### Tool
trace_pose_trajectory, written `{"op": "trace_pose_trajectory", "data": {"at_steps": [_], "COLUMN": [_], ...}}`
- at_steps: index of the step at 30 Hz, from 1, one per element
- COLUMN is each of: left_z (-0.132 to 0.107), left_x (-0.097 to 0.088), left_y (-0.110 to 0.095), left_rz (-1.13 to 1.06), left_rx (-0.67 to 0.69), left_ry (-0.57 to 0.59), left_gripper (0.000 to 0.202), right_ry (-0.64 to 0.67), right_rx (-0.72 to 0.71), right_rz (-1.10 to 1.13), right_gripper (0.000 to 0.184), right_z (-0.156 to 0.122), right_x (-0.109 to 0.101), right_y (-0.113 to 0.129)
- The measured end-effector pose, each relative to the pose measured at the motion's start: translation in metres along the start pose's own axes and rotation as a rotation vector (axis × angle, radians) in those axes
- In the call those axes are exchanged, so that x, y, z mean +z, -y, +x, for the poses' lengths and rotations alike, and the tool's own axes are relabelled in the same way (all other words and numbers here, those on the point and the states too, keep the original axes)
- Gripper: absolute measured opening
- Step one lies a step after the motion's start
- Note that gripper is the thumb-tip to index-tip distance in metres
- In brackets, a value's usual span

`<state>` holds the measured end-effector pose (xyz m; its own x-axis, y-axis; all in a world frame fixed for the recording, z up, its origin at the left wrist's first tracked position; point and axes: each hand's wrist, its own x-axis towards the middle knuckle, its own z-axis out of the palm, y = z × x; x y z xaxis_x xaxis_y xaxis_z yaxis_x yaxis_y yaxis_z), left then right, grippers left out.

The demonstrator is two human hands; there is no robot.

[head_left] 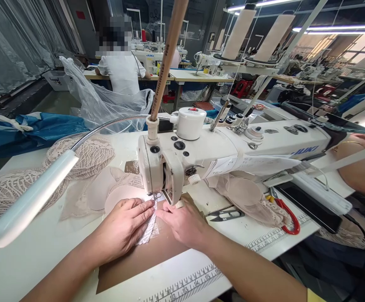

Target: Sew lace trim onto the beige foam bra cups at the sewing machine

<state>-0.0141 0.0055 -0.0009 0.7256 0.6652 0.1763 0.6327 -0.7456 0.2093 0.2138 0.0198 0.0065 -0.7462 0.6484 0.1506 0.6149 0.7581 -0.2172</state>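
Observation:
A white lace piece (149, 226) lies under the presser foot (156, 196) of a white JUKI sewing machine (188, 147). My left hand (124, 224) rests flat over its left side, fingers stretched toward the needle, touching the lace. On the other side, my right hand (184, 222) is closed, thumb and forefinger pinched at the lace's right edge close to the foot; its other fingers are partly hidden by the machine head. Beneath both hands is a brown sheet (138, 268). Beige cup pieces (119, 199) lie just behind my left hand.
Thread snips (226, 214), red-handled scissors (291, 216), beige bra pieces (248, 195) and a black phone (308, 205) lie on the right. Stacked lace (78, 157) and a lamp (34, 197) stand left. A person in white (119, 71) sits ahead; another person's arm (360, 167) shows right.

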Motion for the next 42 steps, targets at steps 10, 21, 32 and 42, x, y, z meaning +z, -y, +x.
{"op": "trace_pose_trajectory", "data": {"at_steps": [10,21,32,42], "left_z": [0.006,0.007,0.004,0.004], "left_x": [0.000,-0.002,-0.001,-0.003], "left_y": [-0.012,-0.008,-0.007,-0.006], "left_rz": [0.054,0.093,0.043,0.007], "left_rx": [-0.103,-0.079,-0.007,-0.021], "left_ry": [-0.009,0.002,-0.001,-0.019], "left_gripper": [0.036,0.035,0.030,0.033], "right_ry": [-0.003,-0.142,-0.114,-0.023], "right_rx": [0.134,0.001,-0.126,-0.136], "right_rz": [-0.034,0.074,0.120,-0.016], "right_gripper": [0.041,0.033,0.027,0.020], "right_z": [0.000,-0.010,-0.014,-0.012], "right_x": [0.000,0.011,0.013,0.009], "right_y": [0.002,-0.004,-0.005,0.003]}}
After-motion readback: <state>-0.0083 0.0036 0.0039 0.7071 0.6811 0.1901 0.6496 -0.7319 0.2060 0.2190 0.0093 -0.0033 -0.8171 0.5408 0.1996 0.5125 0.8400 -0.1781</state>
